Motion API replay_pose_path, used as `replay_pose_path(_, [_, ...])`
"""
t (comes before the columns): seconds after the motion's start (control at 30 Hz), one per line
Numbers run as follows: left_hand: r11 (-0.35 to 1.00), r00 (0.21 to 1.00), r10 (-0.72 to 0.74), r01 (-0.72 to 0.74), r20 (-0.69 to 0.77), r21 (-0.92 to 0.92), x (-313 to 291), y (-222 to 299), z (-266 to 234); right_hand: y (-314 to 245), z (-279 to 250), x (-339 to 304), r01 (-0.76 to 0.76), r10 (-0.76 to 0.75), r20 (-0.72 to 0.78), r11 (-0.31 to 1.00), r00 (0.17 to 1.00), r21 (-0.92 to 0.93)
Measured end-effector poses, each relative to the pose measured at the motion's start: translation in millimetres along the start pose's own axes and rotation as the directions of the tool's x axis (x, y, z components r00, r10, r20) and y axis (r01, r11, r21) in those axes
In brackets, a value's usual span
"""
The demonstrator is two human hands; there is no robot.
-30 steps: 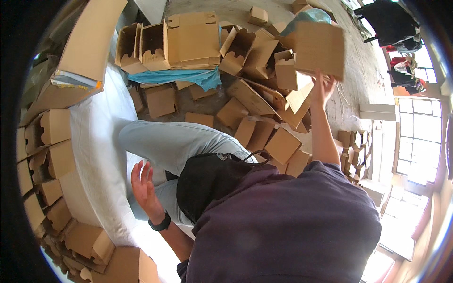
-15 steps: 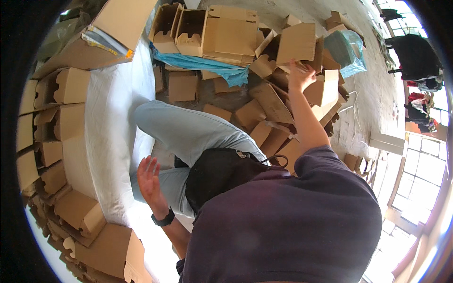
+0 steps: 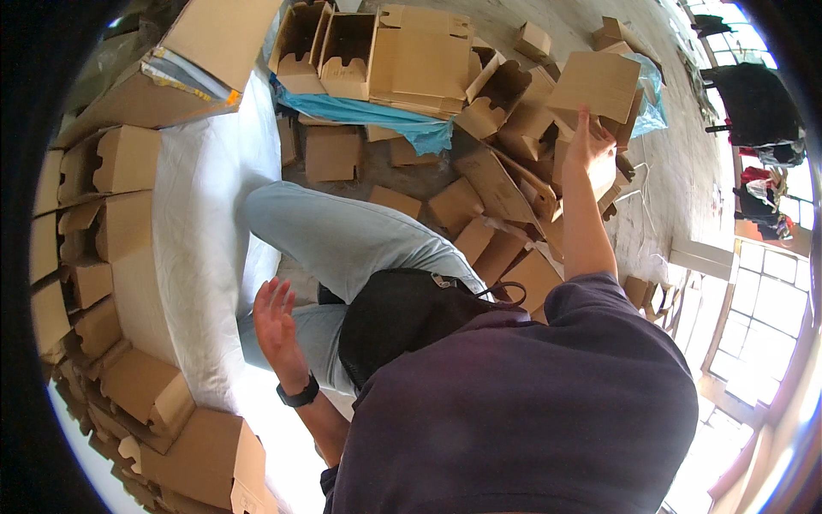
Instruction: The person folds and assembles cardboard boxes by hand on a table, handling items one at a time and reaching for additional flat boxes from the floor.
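Note:
My right hand [image 3: 591, 147] is stretched out to the far right, closed on the near edge of a brown cardboard box [image 3: 597, 86]. The box is held tilted above a loose pile of similar boxes, and its flap hides part of the pile. Some of my fingers are out of sight behind the cardboard. My left hand [image 3: 276, 325] hovers beside my knee with its fingers apart and nothing in it, a dark watch on the wrist. Below it spreads a white sheet [image 3: 201, 257].
Stacked open cardboard boxes [image 3: 128, 158] line the left side. More boxes [image 3: 419, 60] stand at the back on a blue plastic sheet [image 3: 368, 116]. Loose boxes [image 3: 454, 201] lie on the floor before me. A clear blue plastic bag [image 3: 652, 98] sits behind the held box.
My right hand has moved to the right with the cardboard box, uncovering other boxes in the pile. My left hand has hardly moved.

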State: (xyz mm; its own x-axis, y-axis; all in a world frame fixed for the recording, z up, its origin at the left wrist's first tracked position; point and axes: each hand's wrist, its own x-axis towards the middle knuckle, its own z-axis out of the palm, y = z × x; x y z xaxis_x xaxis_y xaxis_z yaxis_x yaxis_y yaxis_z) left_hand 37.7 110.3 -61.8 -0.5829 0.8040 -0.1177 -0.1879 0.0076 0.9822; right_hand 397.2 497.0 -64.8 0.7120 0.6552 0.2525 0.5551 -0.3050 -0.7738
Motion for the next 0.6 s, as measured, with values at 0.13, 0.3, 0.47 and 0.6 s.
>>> replay_pose_path(0.13, [1.0,1.0,-0.018,0.018,0.013,0.005,5,-3,2,4,-29,15,-0.053,0.044,-0.093,0.994,0.995,-0.095])
replay_pose_path(0.3, [0.999,1.0,-0.01,0.009,0.022,0.036,14,-1,2,26,-73,72,0.052,-0.032,-0.167,0.992,0.985,0.119])
replay_pose_path(0.47, [0.995,0.999,-0.002,-0.002,0.04,0.096,18,4,6,64,-94,93,0.01,-0.006,-0.281,1.0,0.96,0.012])
replay_pose_path(0.6, [0.994,0.995,-0.008,-0.003,0.102,0.112,26,1,10,102,-103,115,-0.019,0.013,-0.252,1.0,0.968,-0.019])
